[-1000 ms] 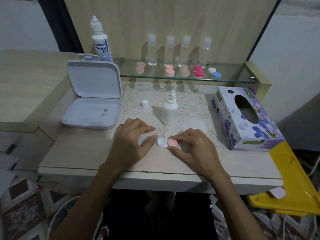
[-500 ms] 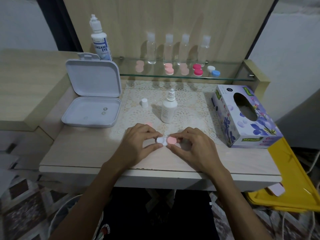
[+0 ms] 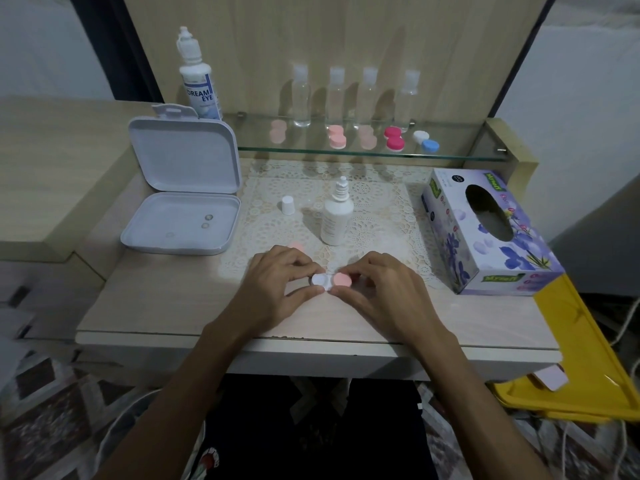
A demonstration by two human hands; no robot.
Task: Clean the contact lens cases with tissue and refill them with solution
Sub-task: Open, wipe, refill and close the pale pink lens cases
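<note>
A small contact lens case (image 3: 330,280) lies on the table in front of me; its left well is uncovered and white, its right well carries a pink cap. My left hand (image 3: 277,285) pinches the white left side. My right hand (image 3: 377,289) grips the pink cap between thumb and fingers. A loose pink cap (image 3: 296,247) peeks out just behind my left hand. An uncapped white solution bottle (image 3: 336,216) stands behind the case, its white cap (image 3: 288,205) to the left. The tissue box (image 3: 485,233) sits at the right.
An open white box (image 3: 183,209) with small lenses inside lies at the left. A glass shelf (image 3: 346,152) at the back holds several clear bottles and lens cases. A large solution bottle (image 3: 199,81) stands back left. A yellow tray (image 3: 588,358) lies lower right.
My left hand has closed in from the left and now pinches the white side of the case. The right hand keeps its grip on the pink cap.
</note>
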